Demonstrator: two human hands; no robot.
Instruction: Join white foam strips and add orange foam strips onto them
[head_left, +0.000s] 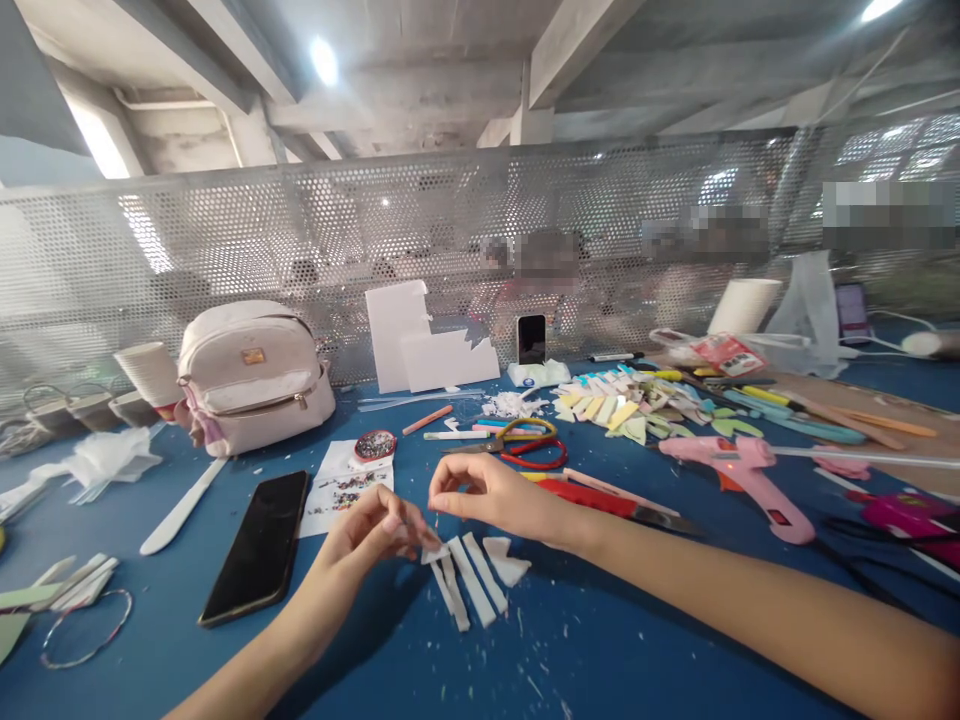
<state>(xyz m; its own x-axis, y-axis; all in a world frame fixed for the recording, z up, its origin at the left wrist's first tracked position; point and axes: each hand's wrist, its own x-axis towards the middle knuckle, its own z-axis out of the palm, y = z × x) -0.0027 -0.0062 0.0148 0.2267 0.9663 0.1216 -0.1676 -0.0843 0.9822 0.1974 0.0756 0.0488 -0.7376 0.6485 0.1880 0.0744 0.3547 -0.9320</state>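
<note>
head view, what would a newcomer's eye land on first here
Probably the left hand and right hand, close together near the white strips at the front middle of the blue table. Next, perhaps, the pale pink backpack at the back left, before the perforated screen, and the pink glue gun lying on the right.

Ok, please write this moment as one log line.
left hand: at flat white strips | right hand: beside left, grip unclear | on right: pink plastic glue gun
</note>
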